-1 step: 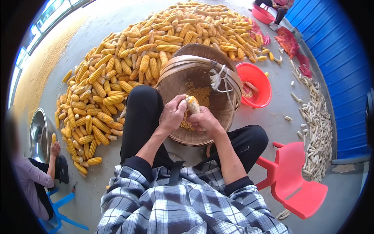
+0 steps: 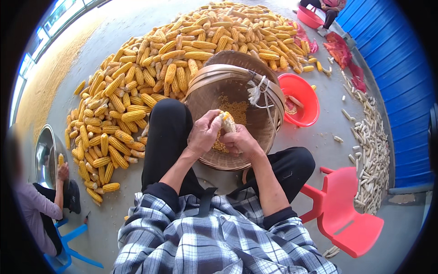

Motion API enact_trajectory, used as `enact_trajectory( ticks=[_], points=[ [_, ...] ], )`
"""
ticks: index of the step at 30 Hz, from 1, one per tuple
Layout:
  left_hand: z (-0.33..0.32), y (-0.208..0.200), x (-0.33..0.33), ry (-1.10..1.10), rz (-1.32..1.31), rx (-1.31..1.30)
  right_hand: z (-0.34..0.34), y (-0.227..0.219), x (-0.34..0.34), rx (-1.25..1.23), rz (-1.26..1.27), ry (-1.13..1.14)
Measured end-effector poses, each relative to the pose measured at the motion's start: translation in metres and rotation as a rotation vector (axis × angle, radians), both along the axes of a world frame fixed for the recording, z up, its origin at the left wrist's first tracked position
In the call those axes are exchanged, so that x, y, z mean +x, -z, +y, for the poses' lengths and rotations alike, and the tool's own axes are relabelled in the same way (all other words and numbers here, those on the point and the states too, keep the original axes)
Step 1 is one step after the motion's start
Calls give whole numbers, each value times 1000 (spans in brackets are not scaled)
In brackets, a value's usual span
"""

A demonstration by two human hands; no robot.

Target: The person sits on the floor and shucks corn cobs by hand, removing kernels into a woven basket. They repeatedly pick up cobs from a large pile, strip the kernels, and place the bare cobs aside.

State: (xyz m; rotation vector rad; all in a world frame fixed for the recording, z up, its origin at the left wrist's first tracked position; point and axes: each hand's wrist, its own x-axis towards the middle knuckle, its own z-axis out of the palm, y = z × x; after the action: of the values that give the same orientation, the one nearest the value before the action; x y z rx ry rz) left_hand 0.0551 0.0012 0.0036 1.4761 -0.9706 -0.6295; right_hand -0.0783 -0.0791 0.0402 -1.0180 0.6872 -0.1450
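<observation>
A corn cob (image 2: 227, 122), mostly stripped pale with some yellow kernels left near its upper end, is gripped between my two hands. My left hand (image 2: 203, 134) closes on its upper left side, thumb against the kernels. Lower down, my right hand (image 2: 242, 141) wraps round the pale part. Both hands are over a round woven basket (image 2: 200, 93) between my knees. Loose yellow kernels (image 2: 235, 111) lie in its bottom. A white strip of cloth (image 2: 256, 91) is tied to the basket's handle.
A large heap of corn (image 2: 132, 91) spreads ahead and left. To the right are a red basin (image 2: 310, 102), a red chair (image 2: 340, 201) and many bare cobs (image 2: 372, 160) along a blue wall (image 2: 401, 100). At left, a person's hand (image 2: 63, 172) holds corn by a metal basin (image 2: 44, 150). Another person (image 2: 333, 5) sits far right.
The view has shifted very slightly. At the left, the other person's hand with the corn has moved a little; my own grip on the cob looks the same.
</observation>
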Motion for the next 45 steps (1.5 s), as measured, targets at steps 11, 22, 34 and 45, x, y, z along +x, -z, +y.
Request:
enact_trajectory(
  ticks=[11, 22, 34, 45],
  points=[
    [12, -10, 3, 11, -453, 19, 11, 5, 4, -37, 49, -107],
    [6, -11, 1, -25, -369, -13, 13, 7, 6, -193, 81, -87],
    [8, 0, 6, -86, -398, -61, 19, 6, 7, -468, 219, -110],
    [10, -12, 7, 65, -542, -13, 12, 15, 4, -1011, 462, -43]
  ],
)
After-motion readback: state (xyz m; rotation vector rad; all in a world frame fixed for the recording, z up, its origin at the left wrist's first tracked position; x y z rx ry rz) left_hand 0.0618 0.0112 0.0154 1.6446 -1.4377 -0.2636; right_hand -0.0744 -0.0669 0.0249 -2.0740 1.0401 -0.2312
